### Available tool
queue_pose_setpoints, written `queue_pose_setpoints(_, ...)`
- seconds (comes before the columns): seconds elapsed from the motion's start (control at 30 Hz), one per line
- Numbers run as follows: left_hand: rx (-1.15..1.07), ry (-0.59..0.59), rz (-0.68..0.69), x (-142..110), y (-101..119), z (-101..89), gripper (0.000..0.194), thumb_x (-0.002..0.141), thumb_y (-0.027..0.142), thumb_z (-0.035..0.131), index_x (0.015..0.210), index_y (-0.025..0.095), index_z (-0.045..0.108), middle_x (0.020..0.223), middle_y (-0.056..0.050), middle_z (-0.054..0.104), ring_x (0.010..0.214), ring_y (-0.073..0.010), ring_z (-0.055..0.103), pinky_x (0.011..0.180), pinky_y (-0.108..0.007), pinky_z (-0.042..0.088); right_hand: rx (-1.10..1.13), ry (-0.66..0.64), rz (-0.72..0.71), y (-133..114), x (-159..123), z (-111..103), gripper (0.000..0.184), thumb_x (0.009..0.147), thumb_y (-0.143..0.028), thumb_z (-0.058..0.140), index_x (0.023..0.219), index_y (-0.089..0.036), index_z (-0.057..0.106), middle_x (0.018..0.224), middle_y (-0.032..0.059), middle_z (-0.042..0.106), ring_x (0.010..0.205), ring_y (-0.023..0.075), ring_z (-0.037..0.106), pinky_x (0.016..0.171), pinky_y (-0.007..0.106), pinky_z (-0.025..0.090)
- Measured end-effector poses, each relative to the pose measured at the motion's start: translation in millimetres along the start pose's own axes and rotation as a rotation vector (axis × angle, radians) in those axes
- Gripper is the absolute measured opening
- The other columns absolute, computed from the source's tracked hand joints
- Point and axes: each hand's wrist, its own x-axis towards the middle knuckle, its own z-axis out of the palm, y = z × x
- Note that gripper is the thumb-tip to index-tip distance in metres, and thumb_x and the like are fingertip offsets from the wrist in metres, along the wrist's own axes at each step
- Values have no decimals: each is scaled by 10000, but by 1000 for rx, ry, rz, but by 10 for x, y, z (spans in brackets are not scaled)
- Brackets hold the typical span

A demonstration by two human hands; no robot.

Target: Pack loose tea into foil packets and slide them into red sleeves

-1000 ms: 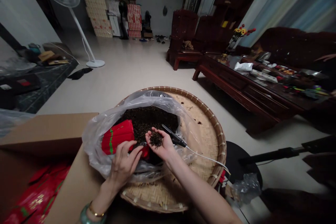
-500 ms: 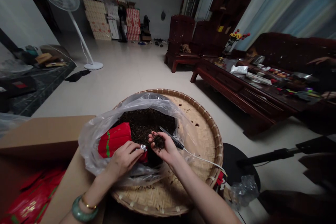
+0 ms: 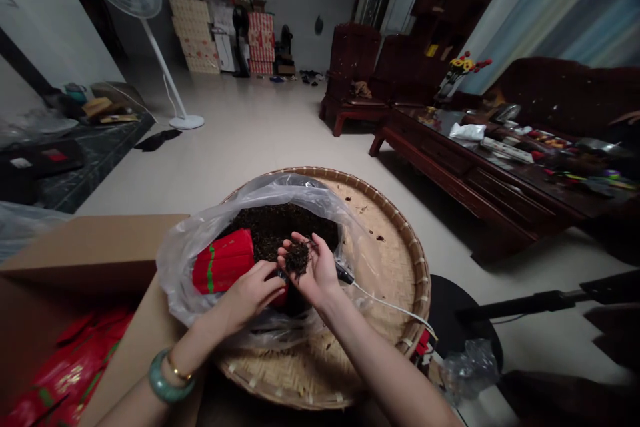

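Note:
A round woven bamboo tray holds a clear plastic bag full of dark loose tea leaves. A stack of red packets with green stripes lies inside the bag at its left. My right hand is cupped palm up over the bag, with a small heap of tea leaves in it. Beside it, my left hand is pinched on a small red packet that is mostly hidden by the fingers. A jade bangle is on my left wrist.
A black tool with a white cable lies in the tray by my right wrist. An open cardboard box with red packets sits at the left. A dark wooden table with clutter stands at the right, a standing fan far left.
My right hand has lifted slightly and moved over the black tool, still cupping tea. My left hand has stayed pinched on the small packet next to it.

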Motion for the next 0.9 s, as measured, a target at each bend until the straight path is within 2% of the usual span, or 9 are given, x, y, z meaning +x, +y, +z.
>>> queue_pose_setpoints(0.1,-41,39,-38,12,16,4,187,901,196,465,868,198,649,943,-72,613,861,-173,572,734,-283,516,-15,-4,-84,101,32,15,297,888,-361,395,860,-159,610,719,45,666,660,166,635,623,289,511)
queue_pose_setpoints(0.33,-97,147,-66,-53,-40,80,178,891,213,487,898,190,664,1018,-89,639,918,-176,615,792,-294,534,-79,7,-207,204,67,-21,260,852,-337,446,818,-164,638,721,33,663,664,144,625,666,259,499)
queue_pose_setpoints(0.5,-137,141,-89,-51,-75,84,160,862,253,547,830,225,701,1007,-79,659,1002,-207,586,850,-353,519,-155,1,-266,226,69,-18,199,797,-304,498,802,-177,652,741,24,665,717,149,617,716,266,495)
queue_pose_setpoints(0.63,-189,158,-113,-43,-88,99,172,858,277,558,798,219,709,957,-80,659,996,-206,582,854,-352,513,-198,-8,-317,248,68,-25,185,745,-260,508,778,-174,667,750,25,664,746,156,604,751,274,485)
queue_pose_setpoints(0.77,-217,196,-134,-54,-93,131,201,864,298,551,777,209,708,927,-83,661,978,-204,592,841,-349,518,-271,-30,-312,242,54,-56,234,679,-189,492,790,-160,696,752,28,667,767,163,588,748,265,467)
queue_pose_setpoints(0.9,-227,211,-153,-72,-98,144,189,856,293,562,775,215,713,923,-78,664,960,-201,602,834,-346,520,-442,-80,-353,228,59,-132,378,566,-91,440,823,-167,707,812,13,676,830,168,565,805,260,432)
